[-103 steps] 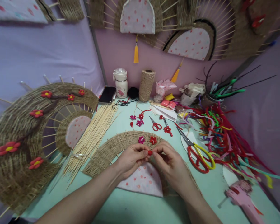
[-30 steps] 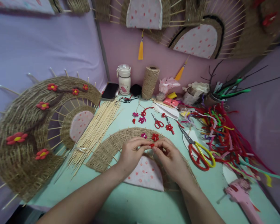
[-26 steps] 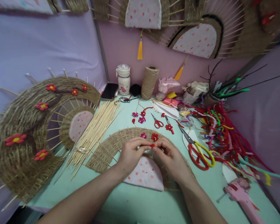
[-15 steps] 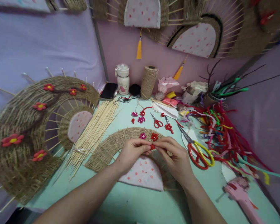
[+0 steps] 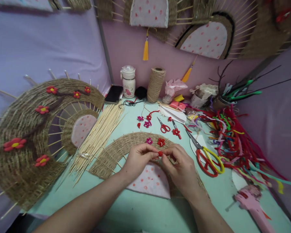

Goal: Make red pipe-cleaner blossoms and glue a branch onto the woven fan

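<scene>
Between the fingertips of both hands is a small red fuzzy piece (image 5: 160,154), perhaps bent pipe cleaner; its full shape is partly covered. My left hand (image 5: 140,160) pinches it from the left, and my right hand (image 5: 178,165) grips it from the right. Beneath them lies a woven twine fan (image 5: 126,140) with a white dotted half-round panel (image 5: 151,183). A red flower (image 5: 161,142) and a magenta flower (image 5: 149,141) rest on the fan's upper band, just beyond my fingers.
Big red-and-yellow scissors (image 5: 208,160), small scissors (image 5: 163,126) and a pink glue gun (image 5: 251,202) lie rightward, near tangled pipe cleaners (image 5: 223,136). Thin sticks (image 5: 97,136) and a flowered fan (image 5: 26,129) are leftward. A bottle (image 5: 128,82) and twine spool (image 5: 156,84) stand behind.
My right hand has shifted its fingers and turned slightly, curling more around the red piece. Both hands keep hold of it. The view has moved a little.
</scene>
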`<state>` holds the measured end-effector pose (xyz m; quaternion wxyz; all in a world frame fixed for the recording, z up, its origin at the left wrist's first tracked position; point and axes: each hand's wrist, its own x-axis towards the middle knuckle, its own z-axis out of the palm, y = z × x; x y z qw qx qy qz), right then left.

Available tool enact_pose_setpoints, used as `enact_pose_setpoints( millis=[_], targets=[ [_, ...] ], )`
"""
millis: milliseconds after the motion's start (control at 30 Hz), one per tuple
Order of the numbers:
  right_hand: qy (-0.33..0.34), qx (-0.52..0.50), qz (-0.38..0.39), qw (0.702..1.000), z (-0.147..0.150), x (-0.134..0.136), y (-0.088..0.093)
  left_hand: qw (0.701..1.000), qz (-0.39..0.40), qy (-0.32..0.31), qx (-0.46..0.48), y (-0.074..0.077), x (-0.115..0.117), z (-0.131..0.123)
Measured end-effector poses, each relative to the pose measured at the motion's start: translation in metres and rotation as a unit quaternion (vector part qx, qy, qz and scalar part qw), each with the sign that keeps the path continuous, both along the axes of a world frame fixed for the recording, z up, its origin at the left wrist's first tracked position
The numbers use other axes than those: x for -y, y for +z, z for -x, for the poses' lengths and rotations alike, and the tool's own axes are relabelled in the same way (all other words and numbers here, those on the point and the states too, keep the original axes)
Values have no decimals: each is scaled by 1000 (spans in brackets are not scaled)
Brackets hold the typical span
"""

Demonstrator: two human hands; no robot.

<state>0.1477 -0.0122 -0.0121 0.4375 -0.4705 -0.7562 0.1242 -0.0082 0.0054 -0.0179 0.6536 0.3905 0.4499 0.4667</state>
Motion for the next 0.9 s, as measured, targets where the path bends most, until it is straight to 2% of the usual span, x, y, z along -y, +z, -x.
enact_pose_setpoints(
  millis=[133, 267, 400, 500, 600, 667, 733, 833, 900],
  targets=[
    [-15, 0, 18, 1000, 2, 1, -3, 998, -36, 20, -40, 0, 1, 0],
    [-16, -48, 94, 994, 1, 1, -1, 999, -23, 25, -17, -5, -2, 0],
    [-37, -55, 113, 991, 0, 1, 0, 999, -32, 26, -29, -7, 1, -1],
    [-56, -63, 132, 988, 2, 2, -1, 992, -87, 37, -85, -5, 5, -1],
    [-68, -101, 193, 974, 3, 4, -1, 977, -152, 53, -139, -2, 7, 0],
    [-63, -146, 250, 955, 2, 3, 0, 986, -115, 47, -110, -2, 4, 0],
    [-46, -193, 290, 936, 0, 1, 1, 999, -12, 28, -20, -2, 0, 0],
    [-30, -231, 280, 931, -5, -3, 2, 983, 138, -4, 124, -4, -6, 2],
    [-18, -225, 248, 942, -8, -5, 3, 965, 189, -21, 180, -5, -6, 3]
  ],
)
